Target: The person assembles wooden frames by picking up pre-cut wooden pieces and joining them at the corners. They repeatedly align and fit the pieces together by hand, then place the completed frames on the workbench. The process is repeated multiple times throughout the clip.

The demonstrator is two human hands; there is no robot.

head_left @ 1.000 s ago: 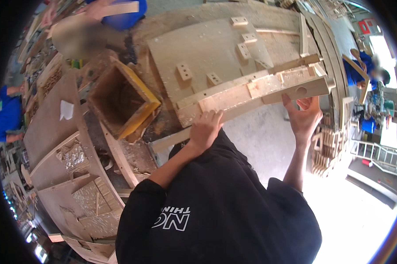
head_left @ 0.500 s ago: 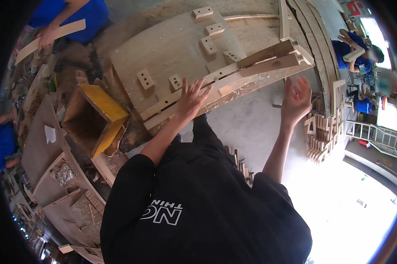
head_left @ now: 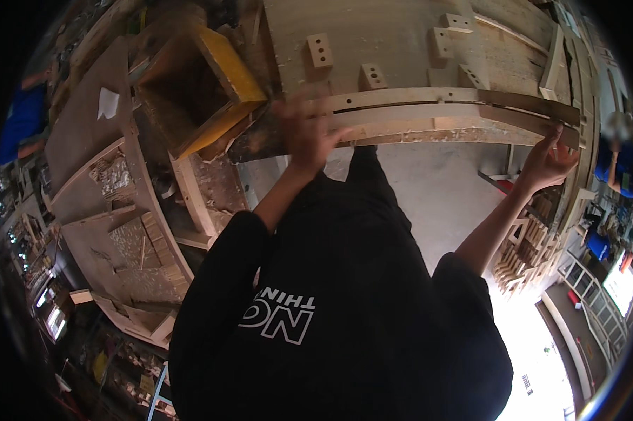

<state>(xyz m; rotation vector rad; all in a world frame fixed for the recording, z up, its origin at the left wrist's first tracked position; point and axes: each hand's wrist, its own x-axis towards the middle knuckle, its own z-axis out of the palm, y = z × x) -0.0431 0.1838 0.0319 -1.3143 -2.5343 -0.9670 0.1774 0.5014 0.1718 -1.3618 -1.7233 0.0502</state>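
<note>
A long pale wooden strip (head_left: 401, 112) lies along the near edge of a workbench, beside a matching strip (head_left: 408, 96) with holes in it; a narrow dark gap runs between them. At their right end, my right hand (head_left: 551, 163) has its fingers curled against the end of a darker wooden piece (head_left: 530, 119). My left hand (head_left: 306, 133) is at the strips' left end, smeared by motion, with its thumb stretched apart from the fingers and nothing seen in it. Several small drilled wooden blocks (head_left: 320, 50) stand on the board (head_left: 394, 35) behind the strips.
A hollow wooden box with a yellow side (head_left: 229, 63) stands left of the bench. Curved panels (head_left: 85, 175) lean farther left. Stacked wooden pieces (head_left: 523, 242) sit below my right hand. A ladder (head_left: 597, 295) and a person in blue (head_left: 615, 168) are at the far right.
The view has turned, shifting the bench rightward. My right hand has gone from free air to the strips' right end. My left hand has moved to their left end.
</note>
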